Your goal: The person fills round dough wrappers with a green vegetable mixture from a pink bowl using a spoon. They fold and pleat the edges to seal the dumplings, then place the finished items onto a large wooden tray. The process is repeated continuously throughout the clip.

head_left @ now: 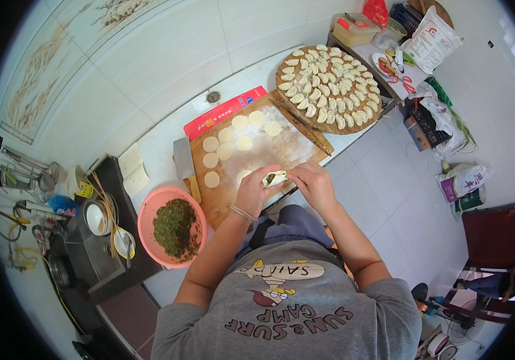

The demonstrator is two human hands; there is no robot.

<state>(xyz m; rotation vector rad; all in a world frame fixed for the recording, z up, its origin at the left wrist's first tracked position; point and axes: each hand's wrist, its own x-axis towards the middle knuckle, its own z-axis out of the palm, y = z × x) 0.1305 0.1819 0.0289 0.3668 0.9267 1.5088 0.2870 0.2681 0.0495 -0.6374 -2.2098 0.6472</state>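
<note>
A partly folded dumpling [274, 178] with dark green filling showing sits between my two hands, above the near edge of a floured wooden board [257, 157]. My left hand [257, 191] cradles it from the left, fingers curled round it. From the right, my right hand [312, 182] pinches the edge of its wrapper. Several round dough wrappers [243, 143] lie on the board, some overlapping. To the left of my left arm stands a pink bowl [145, 231] of chopped green filling [176, 227].
A round wooden board [281, 81] covered with dumplings [329, 90] stands at the back right. A rolling pin [305, 127] lies on the work board's right side. A cleaver [183, 159] rests at its left edge. Bowls and chopsticks [104, 198] are on the dark counter further left.
</note>
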